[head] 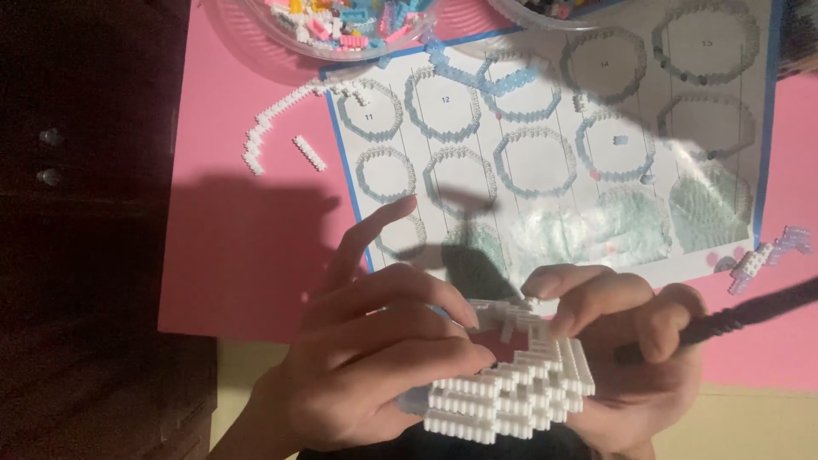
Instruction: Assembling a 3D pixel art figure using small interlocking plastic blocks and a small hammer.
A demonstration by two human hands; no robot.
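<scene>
Both hands meet low in the head view around a white block model [511,388], a knobbly, stepped shell built of tiny studded plastic bricks, its rows stacked like little stairs and curving into a hollow bowl shape. The left hand [366,366] cups the model from the left, its fingers [426,294] wrapped over the upper edge, while the forefinger sticks out straight and free toward the paper above. The right hand [630,341] closes on the model's right side, thumb and forefinger pinched narrow on a small white brick at the top rim; the same hand also clamps a thin dark stick [741,315] that runs off to the right (what it is made of is hard to tell in the dim light).

Behind the hands lies a pink mat [247,247], smooth and matte, on the bench. On it rests a white instruction sheet [545,128] with a blue border, printed with pale blue rings made of blocky segments and a few filled discs along its lower row. To the left of the sheet sits a curved white brick strip [273,119] and, just beside it, a short straight white bar [308,153]. A clear plastic bowl [341,21] of mixed pink, blue and white bricks stands at the top edge. A small lilac-and-white brick cluster [767,255] lies by the sheet's lower right corner.
</scene>
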